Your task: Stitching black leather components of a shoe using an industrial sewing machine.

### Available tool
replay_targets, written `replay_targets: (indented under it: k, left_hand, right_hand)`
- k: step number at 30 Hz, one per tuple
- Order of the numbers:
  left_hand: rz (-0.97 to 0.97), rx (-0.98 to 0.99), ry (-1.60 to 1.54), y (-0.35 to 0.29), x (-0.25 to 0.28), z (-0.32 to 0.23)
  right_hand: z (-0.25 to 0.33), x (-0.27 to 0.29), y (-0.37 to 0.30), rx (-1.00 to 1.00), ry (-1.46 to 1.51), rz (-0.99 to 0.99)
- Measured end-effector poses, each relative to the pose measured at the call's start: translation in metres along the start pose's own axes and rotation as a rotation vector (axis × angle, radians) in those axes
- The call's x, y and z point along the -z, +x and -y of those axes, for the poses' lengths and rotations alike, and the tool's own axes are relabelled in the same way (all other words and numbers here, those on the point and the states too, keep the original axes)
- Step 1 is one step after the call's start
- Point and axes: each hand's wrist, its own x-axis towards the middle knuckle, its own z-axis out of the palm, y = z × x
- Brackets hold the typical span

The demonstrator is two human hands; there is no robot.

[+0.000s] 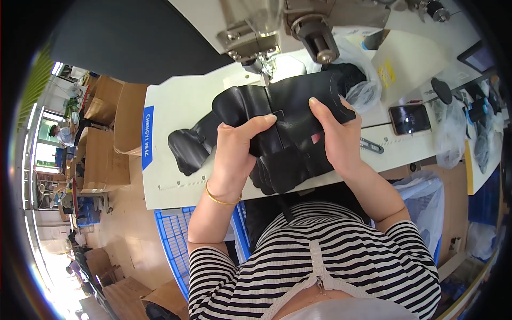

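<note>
A black leather-like piece (306, 120), with a seam down its middle and folded layers beneath, lies at the front of a sewing machine (248, 42). My left hand (234, 149) grips its left side, thumb on top beside the seam and fingers hidden underneath. On the right side, my right hand (341, 138) holds it the same way, thumb pressed on the surface. The piece's far edge is close to the presser foot (264, 69); whether it lies under the foot I cannot tell. Another black flap (188, 151) spreads out to the left on the table.
The white table (170, 192) has a printed ruler along its front edge. Right of my right hand lie a grey-handled tool (372, 145) and a dark phone (409, 118). Clear plastic bags (368, 85) sit behind. A blue basket (173, 234) stands below; cardboard boxes (106, 160) are at left.
</note>
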Motion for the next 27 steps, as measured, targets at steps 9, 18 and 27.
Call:
replay_targets:
  k: [9,18,27]
  left_hand:
    - [-0.088,0.062,-0.014,0.046,-0.005,-0.023]
    - [-0.112,-0.004,0.035,0.06,-0.007,-0.024]
    - [-0.103,-0.002,0.084,0.059,-0.005,-0.026]
  right_hand:
    - [0.015,-0.016,0.046,0.096,0.033,0.016]
    - [0.009,-0.017,0.061,0.118,-0.011,0.002]
    - [0.012,-0.016,0.059,0.133,-0.06,0.01]
